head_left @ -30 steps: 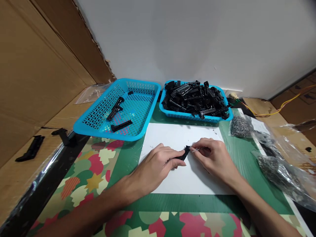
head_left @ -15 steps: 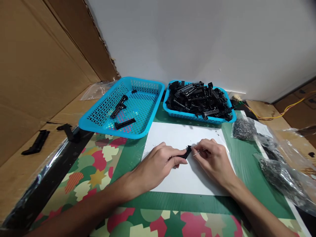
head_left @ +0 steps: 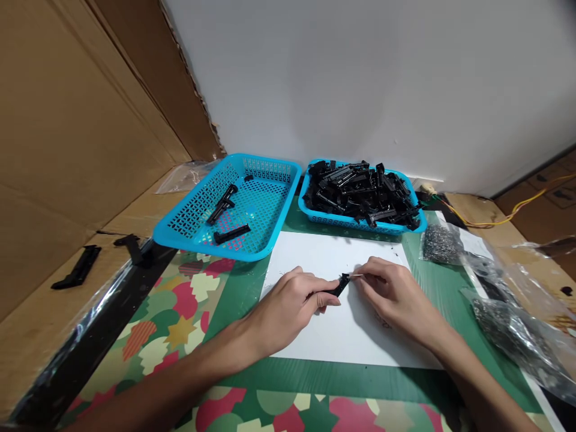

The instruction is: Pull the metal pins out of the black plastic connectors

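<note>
My left hand (head_left: 290, 303) is closed round a small black plastic part (head_left: 341, 285), holding it just above a white sheet (head_left: 324, 336). My right hand (head_left: 392, 294) pinches a thin metal pin (head_left: 356, 276) whose tip touches the end of that part. Both hands rest over the middle of the sheet, close together.
A blue basket (head_left: 270, 237) at the back left holds three black parts. A second blue basket (head_left: 315, 215) to its right is heaped with black parts. Plastic bags of small metal pieces (head_left: 508, 324) lie at the right. Loose black parts (head_left: 78, 270) lie on cardboard at the left.
The pin in my right hand has moved left until it meets the end of the black part. The view has shifted slightly; my left hand stays put.
</note>
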### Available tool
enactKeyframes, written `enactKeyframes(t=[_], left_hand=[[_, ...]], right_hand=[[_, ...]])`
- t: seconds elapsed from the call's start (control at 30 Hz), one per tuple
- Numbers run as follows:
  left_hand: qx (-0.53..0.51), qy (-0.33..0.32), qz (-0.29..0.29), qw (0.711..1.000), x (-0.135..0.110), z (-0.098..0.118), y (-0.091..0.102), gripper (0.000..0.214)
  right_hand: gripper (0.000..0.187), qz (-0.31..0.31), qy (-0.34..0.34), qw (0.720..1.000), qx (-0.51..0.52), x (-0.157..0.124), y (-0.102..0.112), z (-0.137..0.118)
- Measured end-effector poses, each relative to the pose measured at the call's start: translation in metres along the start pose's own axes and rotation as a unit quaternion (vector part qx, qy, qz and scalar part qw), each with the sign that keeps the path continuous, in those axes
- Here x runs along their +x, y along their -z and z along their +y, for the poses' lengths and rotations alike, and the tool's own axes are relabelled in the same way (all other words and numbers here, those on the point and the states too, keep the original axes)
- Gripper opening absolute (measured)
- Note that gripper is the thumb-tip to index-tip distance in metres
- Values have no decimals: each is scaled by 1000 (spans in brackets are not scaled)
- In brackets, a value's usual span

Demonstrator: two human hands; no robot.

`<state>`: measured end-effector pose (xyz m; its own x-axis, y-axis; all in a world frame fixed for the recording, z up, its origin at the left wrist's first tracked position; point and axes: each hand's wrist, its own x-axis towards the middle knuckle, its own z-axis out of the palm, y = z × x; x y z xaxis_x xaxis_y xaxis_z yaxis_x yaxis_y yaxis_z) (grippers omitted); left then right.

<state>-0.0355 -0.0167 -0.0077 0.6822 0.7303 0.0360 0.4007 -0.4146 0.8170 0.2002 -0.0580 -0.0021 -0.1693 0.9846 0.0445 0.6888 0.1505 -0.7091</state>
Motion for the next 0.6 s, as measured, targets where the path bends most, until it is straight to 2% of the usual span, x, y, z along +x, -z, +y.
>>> enactKeyframes(t=[0.13, 0.27, 0.4, 0.47, 0.6], left_hand=[[1, 5, -7, 1000, 0, 0, 1, 20], [-2, 9, -7, 1000, -1, 0, 1, 21], [1, -1, 1, 1000, -2, 0, -1, 24], [12, -4, 4, 1000, -3, 0, -2, 26], [26, -13, 3, 1000, -1, 2, -2, 26]], right_hand=[[33, 30, 28, 999, -7, -2, 8, 9], [23, 149, 40, 988, 12, -3, 4, 14], [12, 234, -36, 959, 153, -2, -10, 4], [15, 235, -76, 948, 199, -1, -18, -2], [20, 205, -101, 944, 239, 5, -27, -4]])
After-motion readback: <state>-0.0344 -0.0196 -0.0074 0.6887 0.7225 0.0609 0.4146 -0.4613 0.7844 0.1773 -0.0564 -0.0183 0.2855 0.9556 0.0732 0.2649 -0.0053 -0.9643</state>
